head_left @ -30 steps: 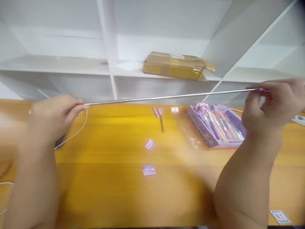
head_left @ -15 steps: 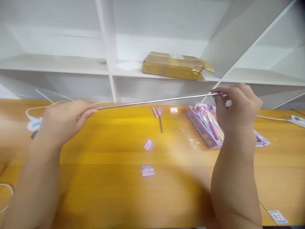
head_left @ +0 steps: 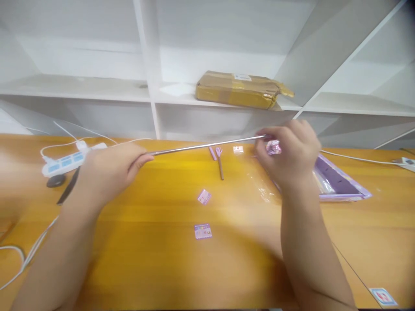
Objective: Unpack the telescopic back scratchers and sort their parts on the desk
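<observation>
Rod (head_left: pixel 207 146) points left to right, rising slightly rightward, between hands.

metal rod (head_left: pixel 210 145): left end hidden | purple box (head_left: pixel 345 198): part-hidden | card print (head_left: pixel 202 232): illegible

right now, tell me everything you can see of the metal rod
The rod is slim, silvery and shiny, apparently metal, and looks slightly thicker towards the left hand. It slants a little, raised above the table. The left hand grips one end and the right hand the other; fingers hide both tips.
</observation>
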`<action>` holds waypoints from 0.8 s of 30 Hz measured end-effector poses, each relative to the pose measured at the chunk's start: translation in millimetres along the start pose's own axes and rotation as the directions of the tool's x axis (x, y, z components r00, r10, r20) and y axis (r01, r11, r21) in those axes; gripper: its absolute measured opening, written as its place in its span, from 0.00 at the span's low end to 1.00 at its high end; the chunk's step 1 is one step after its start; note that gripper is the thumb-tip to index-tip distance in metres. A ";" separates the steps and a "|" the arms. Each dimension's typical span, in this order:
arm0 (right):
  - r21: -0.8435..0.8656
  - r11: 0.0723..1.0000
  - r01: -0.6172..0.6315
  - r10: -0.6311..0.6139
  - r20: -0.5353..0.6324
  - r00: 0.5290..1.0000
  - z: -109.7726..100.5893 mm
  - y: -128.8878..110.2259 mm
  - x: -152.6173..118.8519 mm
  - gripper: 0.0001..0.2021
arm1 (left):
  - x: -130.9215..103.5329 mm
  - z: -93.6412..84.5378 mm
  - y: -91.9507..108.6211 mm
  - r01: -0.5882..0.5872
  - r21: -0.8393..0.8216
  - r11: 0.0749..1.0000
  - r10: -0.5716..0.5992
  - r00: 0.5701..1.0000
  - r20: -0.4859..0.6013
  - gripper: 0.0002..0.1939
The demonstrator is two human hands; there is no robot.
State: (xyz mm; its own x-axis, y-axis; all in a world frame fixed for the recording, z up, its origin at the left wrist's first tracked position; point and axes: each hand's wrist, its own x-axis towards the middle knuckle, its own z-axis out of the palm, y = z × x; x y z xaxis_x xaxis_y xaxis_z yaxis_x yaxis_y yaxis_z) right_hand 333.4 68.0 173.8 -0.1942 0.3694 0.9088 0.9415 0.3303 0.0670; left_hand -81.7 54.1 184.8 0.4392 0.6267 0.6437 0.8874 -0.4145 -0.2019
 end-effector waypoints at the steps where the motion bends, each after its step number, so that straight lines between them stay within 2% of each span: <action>1: 0.001 1.000 -0.026 0.026 0.025 0.999 2.6 -9.6 -1.2 0.08 | 1.1 1.0 5.8 -0.004 -0.023 1.000 0.004 1.000 0.006 0.22; 5: 0.022 0.994 -0.108 0.108 0.008 0.994 1.0 -35.8 -2.4 0.11 | 2.8 0.5 15.1 -0.007 -0.063 0.998 0.007 1.000 0.001 0.21; 12: -0.033 0.988 -0.149 0.149 -0.025 0.989 -22.9 -48.1 -0.4 0.12 | -5.9 -14.7 10.1 -0.013 -0.079 0.997 0.011 0.999 -0.030 0.16; 15: 0.003 0.994 -0.108 0.108 -0.014 0.994 -27.2 -62.3 -2.1 0.13 | -9.4 -21.5 13.2 -0.021 -0.082 0.996 0.018 0.999 -0.033 0.13; 18: 0.041 0.998 -0.036 0.035 0.037 0.999 -29.2 -84.3 -1.9 0.12 | -9.6 -23.8 21.6 -0.102 -0.112 0.989 0.094 0.993 -0.077 0.10; 21: 0.074 0.996 0.044 -0.044 -0.009 0.999 -28.5 -107.1 -2.2 0.10 | -7.9 -19.7 36.5 -0.226 -0.125 0.966 0.203 0.964 -0.173 0.08; 24: 0.109 0.991 0.080 -0.077 -0.034 0.996 -23.5 -128.2 -7.9 0.09 | -7.7 -10.4 57.7 -0.270 -0.148 0.951 0.236 0.947 -0.216 0.09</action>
State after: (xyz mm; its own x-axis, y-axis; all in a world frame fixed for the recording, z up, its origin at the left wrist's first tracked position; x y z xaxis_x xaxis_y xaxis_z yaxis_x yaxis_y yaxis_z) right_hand 220.7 2.3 167.7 -0.2568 0.3134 0.9143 0.8874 0.4512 0.0946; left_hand -35.3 18.5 175.9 0.5949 0.3533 0.7220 0.7046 -0.6614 -0.2569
